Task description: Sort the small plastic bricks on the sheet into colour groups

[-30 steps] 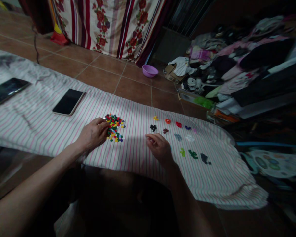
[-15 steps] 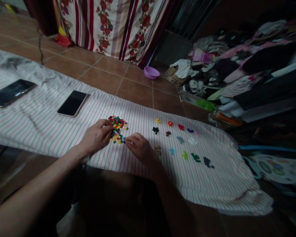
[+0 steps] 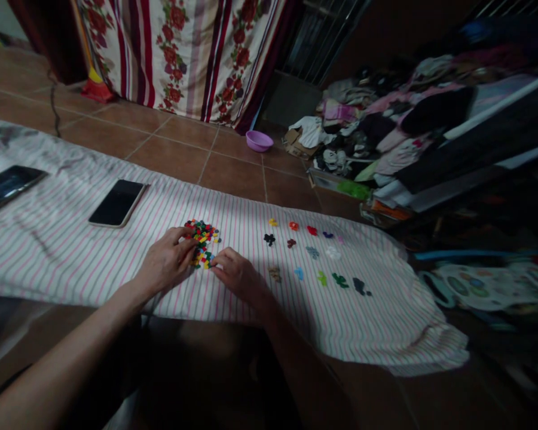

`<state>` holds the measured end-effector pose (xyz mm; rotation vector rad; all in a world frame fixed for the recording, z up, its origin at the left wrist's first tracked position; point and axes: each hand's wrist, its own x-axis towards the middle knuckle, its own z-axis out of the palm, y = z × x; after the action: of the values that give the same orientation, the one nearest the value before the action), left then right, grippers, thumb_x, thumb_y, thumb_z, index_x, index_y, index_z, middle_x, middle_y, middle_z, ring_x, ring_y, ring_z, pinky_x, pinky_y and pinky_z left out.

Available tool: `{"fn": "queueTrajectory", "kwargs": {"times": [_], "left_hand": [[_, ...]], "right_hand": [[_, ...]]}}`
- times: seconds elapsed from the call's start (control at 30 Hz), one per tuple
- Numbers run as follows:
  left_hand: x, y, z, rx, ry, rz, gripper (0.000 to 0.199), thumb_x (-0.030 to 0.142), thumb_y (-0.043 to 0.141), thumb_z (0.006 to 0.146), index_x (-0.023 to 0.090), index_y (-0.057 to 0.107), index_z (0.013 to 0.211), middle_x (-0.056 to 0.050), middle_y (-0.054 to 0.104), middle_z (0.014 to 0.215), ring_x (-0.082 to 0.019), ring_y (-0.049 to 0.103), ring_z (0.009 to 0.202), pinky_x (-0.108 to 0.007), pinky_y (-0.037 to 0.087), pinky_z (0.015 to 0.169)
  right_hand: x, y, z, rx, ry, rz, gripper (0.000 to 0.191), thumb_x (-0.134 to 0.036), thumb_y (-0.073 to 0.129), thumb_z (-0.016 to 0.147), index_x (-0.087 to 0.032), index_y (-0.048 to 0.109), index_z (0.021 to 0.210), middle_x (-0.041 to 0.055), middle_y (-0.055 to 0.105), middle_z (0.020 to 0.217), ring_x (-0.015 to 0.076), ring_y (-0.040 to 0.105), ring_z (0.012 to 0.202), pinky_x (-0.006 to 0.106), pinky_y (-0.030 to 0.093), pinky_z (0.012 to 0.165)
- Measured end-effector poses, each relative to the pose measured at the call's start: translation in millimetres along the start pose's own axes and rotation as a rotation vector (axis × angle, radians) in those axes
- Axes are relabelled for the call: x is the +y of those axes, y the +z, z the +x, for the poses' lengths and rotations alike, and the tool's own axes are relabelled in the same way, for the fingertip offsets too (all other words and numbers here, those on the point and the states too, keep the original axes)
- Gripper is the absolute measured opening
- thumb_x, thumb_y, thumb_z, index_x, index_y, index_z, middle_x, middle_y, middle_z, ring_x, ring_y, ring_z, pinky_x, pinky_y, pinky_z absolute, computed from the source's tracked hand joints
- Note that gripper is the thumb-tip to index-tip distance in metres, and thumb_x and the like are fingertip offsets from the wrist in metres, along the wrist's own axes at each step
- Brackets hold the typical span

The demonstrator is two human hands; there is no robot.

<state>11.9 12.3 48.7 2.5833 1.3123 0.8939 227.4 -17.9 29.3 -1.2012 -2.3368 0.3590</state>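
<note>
A mixed pile of small coloured square tiles (image 3: 204, 236) lies on the striped cloth in front of me. My left hand (image 3: 167, 258) rests at its left side, fingers slightly apart and touching the tiles. At the lower right edge of the pile is my right hand (image 3: 237, 272), its thumb and fingertips pressed together; whatever they hold is too small to make out. Right of it lie single-colour clusters, among them black tiles (image 3: 269, 239), tan tiles (image 3: 275, 273), light blue tiles (image 3: 299, 273), dark green tiles (image 3: 340, 280) and red tiles (image 3: 312, 230).
A striped cloth (image 3: 233, 298) covers the long table. On its left lie a phone (image 3: 118, 203) and a larger dark device (image 3: 9, 186). Beyond the table, a purple basin (image 3: 259, 141) stands on the tiled floor. Heaped clothes (image 3: 385, 119) fill the right side.
The camera view has shifted, so the table and its objects appear further left and slightly lower. Both hands stay at the pile, with the right fingertips still at its lower right edge.
</note>
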Motion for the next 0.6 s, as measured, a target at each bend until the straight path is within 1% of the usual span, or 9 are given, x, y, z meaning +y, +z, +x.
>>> {"fn": "queueTrajectory", "kwargs": {"times": [0.07, 0.17, 0.23, 0.3, 0.4, 0.5, 0.6], "left_hand": [[5, 1.4, -2, 0.07, 0.002, -0.014, 0.028, 0.026, 0.04, 0.091, 0.018, 0.065, 0.101, -0.01, 0.059, 0.113, -0.021, 0.058, 0.1, -0.036, 0.054, 0.085], [16, 4.6, -10, 0.178, -0.033, -0.042, 0.029, 0.03, 0.04, 0.092, 0.018, 0.064, 0.102, -0.011, 0.06, 0.11, -0.021, 0.059, 0.101, -0.037, 0.055, 0.084], [25, 6.6, -17, 0.226, -0.03, -0.077, 0.029, 0.032, 0.041, 0.092, 0.018, 0.064, 0.1, -0.01, 0.06, 0.11, -0.02, 0.061, 0.097, -0.036, 0.055, 0.084], [34, 7.1, -28, 0.239, -0.044, -0.095, 0.028, 0.031, 0.041, 0.092, 0.019, 0.065, 0.101, -0.009, 0.061, 0.11, -0.018, 0.062, 0.097, -0.034, 0.055, 0.086], [45, 3.7, -53, 0.241, -0.044, -0.121, 0.029, 0.032, 0.041, 0.091, 0.019, 0.066, 0.099, -0.01, 0.061, 0.11, -0.019, 0.063, 0.098, -0.033, 0.056, 0.086], [53, -4.2, -84, 0.203, -0.088, -0.137, 0.031, 0.032, 0.04, 0.091, 0.02, 0.066, 0.101, -0.009, 0.061, 0.113, -0.018, 0.065, 0.095, -0.033, 0.057, 0.084], [60, -15.9, -116, 0.176, -0.142, -0.137, 0.03, 0.033, 0.041, 0.09, 0.021, 0.067, 0.098, -0.009, 0.062, 0.114, -0.019, 0.066, 0.094, -0.033, 0.058, 0.081]], "right_hand": [[-3, 4, -1, 0.006, -0.022, -0.05, 0.01, -0.019, 0.053, 0.092, -0.018, 0.063, 0.092, 0.0052, 0.062, 0.093, 0.0154, 0.059, 0.091, 0.027, 0.048, 0.083], [-6, 12, -5, 0.057, -0.059, -0.131, 0.013, -0.018, 0.05, 0.093, -0.018, 0.063, 0.09, 0.0057, 0.064, 0.092, 0.0171, 0.057, 0.093, 0.03, 0.048, 0.087], [-9, 18, -9, 0.097, -0.031, -0.158, 0.012, -0.02, 0.051, 0.093, -0.018, 0.063, 0.094, 0.0054, 0.065, 0.095, 0.0173, 0.057, 0.093, 0.03, 0.048, 0.086], [-12, 23, -11, 0.113, 0.027, -0.19, 0.013, -0.02, 0.052, 0.093, -0.021, 0.063, 0.099, 0.0045, 0.065, 0.098, 0.0172, 0.056, 0.094, 0.03, 0.048, 0.085], [-19, 26, -11, 0.092, 0.122, -0.246, 0.017, -0.016, 0.052, 0.091, -0.024, 0.064, 0.101, 0.0035, 0.064, 0.099, 0.0168, 0.056, 0.094, 0.028, 0.047, 0.084], [-23, 26, -7, 0.052, 0.188, -0.259, 0.02, -0.016, 0.053, 0.089, -0.024, 0.066, 0.102, 0.0027, 0.065, 0.098, 0.0159, 0.058, 0.095, 0.026, 0.047, 0.083], [-23, 22, -2, 0.036, 0.279, -0.203, 0.021, -0.017, 0.054, 0.088, -0.026, 0.068, 0.101, 0.0008, 0.066, 0.099, 0.0143, 0.06, 0.094, 0.024, 0.047, 0.084]]}}
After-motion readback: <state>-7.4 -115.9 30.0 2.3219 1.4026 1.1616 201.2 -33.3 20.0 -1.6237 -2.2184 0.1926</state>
